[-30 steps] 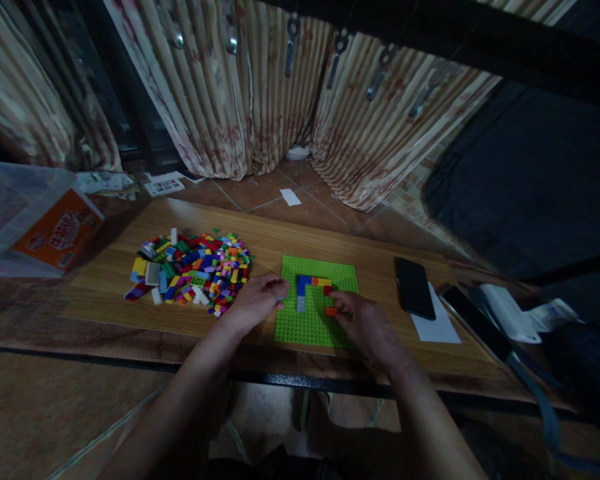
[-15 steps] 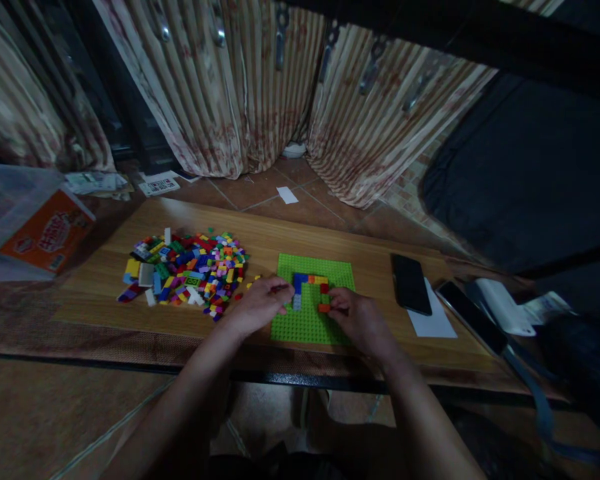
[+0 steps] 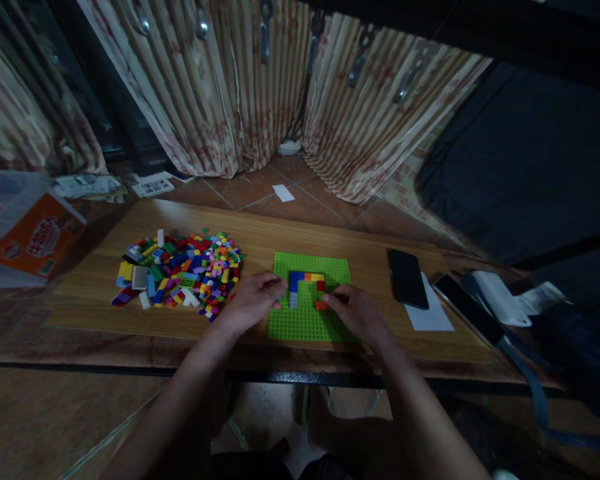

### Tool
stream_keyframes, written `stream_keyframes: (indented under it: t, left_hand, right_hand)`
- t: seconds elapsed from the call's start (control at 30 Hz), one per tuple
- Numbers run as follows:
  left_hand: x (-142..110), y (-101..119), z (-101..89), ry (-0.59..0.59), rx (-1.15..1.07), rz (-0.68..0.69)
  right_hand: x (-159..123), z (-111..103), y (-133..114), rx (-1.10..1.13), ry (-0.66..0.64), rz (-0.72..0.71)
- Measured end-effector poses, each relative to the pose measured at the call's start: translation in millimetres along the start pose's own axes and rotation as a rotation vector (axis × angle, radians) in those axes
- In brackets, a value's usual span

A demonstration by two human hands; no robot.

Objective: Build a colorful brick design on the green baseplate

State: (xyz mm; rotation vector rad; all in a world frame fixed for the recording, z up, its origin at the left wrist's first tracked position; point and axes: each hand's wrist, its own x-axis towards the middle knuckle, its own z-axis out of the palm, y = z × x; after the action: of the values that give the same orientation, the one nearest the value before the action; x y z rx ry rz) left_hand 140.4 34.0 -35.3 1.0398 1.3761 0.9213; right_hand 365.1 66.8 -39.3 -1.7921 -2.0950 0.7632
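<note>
- Slightly leftward since half a second earlier, the left hand (image 3: 253, 300) had drawn off from the blue bricks (image 3: 295, 277) on the green baseplate (image 3: 305, 327).
- That hand hung over the baseplate's left edge, back upward, fingers bent loosely — whether they held a piece, I could not tell.
- Its forearm slanted in from the near left of the baseplate.
- Over the baseplate's right part, the right hand (image 3: 357, 312) pointed inward, fingers curled, tips at the orange brick (image 3: 320, 306); whether they pinched it was unclear.
- Its forearm slanted in from the baseplate's near right.
- Mid-baseplate, joined bricks formed an arch: blue at left, yellow (image 3: 317, 277) along the far side, red (image 3: 321, 285) at right.
- Left of the baseplate lay a brick pile (image 3: 180, 267).
</note>
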Motion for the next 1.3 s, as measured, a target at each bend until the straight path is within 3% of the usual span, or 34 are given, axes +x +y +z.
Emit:
stream_keyframes:
  t: [0.43,0.7,0.87,0.97,1.07,1.17,1.3]
  left_hand:
    - [4,-5,-4.6,0.006,0.045,0.031]
    - [0,5,-7.8,0.041,-0.009,0.014]
    - [-1,4,-0.7,0.123,-0.295,-0.075]
    - [-5,9,4.5,0.1,-0.523,-0.153]
    - [-8,15,7.6,0.033,-0.693,-0.234]
    - [-10,19,9.5,-0.037,-0.786,-0.295]
    - [-11,19,12.8,-0.098,-0.854,-0.289]
  right_hand:
    - [4,8,0,-0.01,0.043,0.024]
    - [-6,22,5,-0.194,0.083,-0.115]
    - [-6,20,5,-0.135,0.06,-0.116]
    - [-3,8,7,-0.015,0.062,-0.037]
    - [-3,-8,3,0.091,0.193,0.013]
    - [-7,-17,-13,0.238,0.325,-0.103]
    - [-19,-9,-44,0.373,0.212,-0.403]
